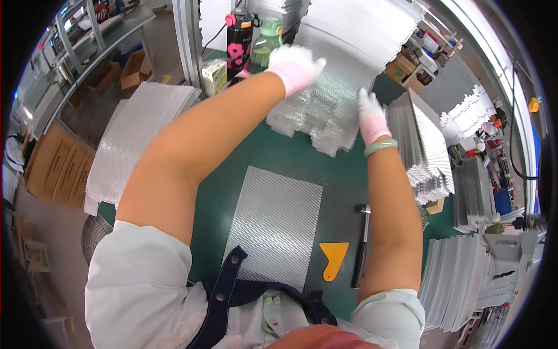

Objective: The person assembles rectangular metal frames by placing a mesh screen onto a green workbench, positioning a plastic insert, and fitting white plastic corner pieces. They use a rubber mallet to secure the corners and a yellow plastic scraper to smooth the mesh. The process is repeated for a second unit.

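Note:
A pile of glossy, translucent-looking textured sheets (317, 110) lies at the far middle of the green table, its near edge uneven. At its left side is my left hand (293, 68) in a white and pink glove, slightly blurred, thumb apart from the other fingers. My right hand (372, 116), gloved alike, lies along the pile's right edge with its fingers stretched out. Both hands look open. Nearer to me, a single silvery sheet with a fine honeycomb pattern (276, 224) rests flat. To its right are a yellow scraper (334, 259) and a dark-handled hammer (362, 244).
Honeycomb sheets (136, 128) are stacked at the left, and another stack (421, 145) stands right of my right hand. A black flowered bottle (237, 46), a green bottle (267, 43) and a small box (214, 77) stand behind my left forearm, beside a metal post (187, 41).

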{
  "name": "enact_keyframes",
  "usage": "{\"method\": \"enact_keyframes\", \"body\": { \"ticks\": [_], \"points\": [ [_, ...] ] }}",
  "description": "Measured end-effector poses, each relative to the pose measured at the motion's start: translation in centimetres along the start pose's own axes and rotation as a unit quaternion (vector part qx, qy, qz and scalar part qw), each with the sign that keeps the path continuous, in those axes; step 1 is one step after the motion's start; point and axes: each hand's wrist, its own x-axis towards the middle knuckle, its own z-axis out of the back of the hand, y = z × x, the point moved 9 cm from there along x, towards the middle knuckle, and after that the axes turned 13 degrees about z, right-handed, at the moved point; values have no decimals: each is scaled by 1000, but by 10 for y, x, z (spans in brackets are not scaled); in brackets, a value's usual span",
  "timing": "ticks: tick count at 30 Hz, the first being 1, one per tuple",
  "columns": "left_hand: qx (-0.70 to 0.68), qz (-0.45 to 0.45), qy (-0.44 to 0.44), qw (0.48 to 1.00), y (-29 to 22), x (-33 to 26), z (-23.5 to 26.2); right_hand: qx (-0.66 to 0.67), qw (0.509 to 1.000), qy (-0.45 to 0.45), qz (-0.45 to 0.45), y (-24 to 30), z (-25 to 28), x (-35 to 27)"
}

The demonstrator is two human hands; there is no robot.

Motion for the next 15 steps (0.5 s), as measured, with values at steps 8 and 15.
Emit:
{"method": "enact_keyframes", "body": {
  "ticks": [8, 15],
  "points": [
    [-593, -76, 70, 799, 26, 48, 24, 543, 803, -244, 33, 45, 61, 4],
    [-494, -52, 252, 831, 17, -17, 28, 656, 713, -237, 66, 50, 96, -23]
  ]
}}
